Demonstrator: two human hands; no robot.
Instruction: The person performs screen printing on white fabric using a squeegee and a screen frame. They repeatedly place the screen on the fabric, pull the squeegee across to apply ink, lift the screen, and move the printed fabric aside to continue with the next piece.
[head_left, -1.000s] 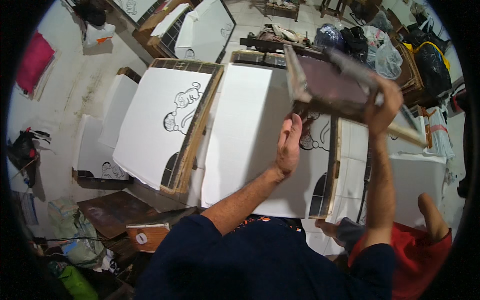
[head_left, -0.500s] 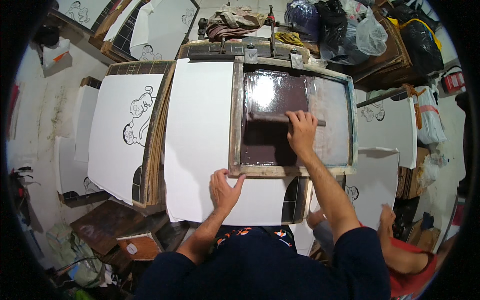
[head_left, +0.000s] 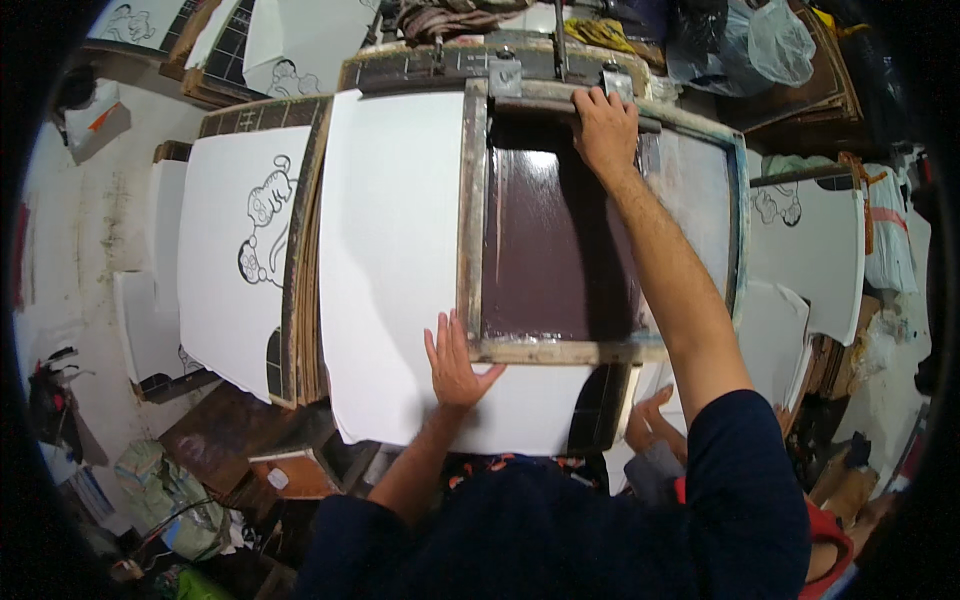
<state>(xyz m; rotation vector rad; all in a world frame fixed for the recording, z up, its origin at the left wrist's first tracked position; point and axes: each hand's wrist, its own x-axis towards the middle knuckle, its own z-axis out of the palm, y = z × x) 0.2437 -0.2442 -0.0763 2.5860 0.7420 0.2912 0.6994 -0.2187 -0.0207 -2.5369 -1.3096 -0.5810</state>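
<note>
A screen-printing frame [head_left: 470, 230] with dark brown ink [head_left: 540, 260] inside lies over the right part of a white sheet [head_left: 380, 250] on a board. My right hand [head_left: 607, 130] is closed on a squeegee [head_left: 648, 124] along the frame's far edge, just in front of a metal clamp [head_left: 505, 75]. My left hand [head_left: 455, 365] rests with fingers apart at the frame's near left corner, touching the sheet.
A stacked board [head_left: 240, 230] with a drawn figure is at the left, another sheet [head_left: 810, 260] at the right. Rags [head_left: 455, 20] and plastic bags [head_left: 780, 45] lie behind. A co-worker's hand [head_left: 650, 420] shows at lower right.
The frame has come down flat from its raised, tilted position. The squeegee in my right hand has moved from mid-screen to the far edge. My left hand shifted slightly.
</note>
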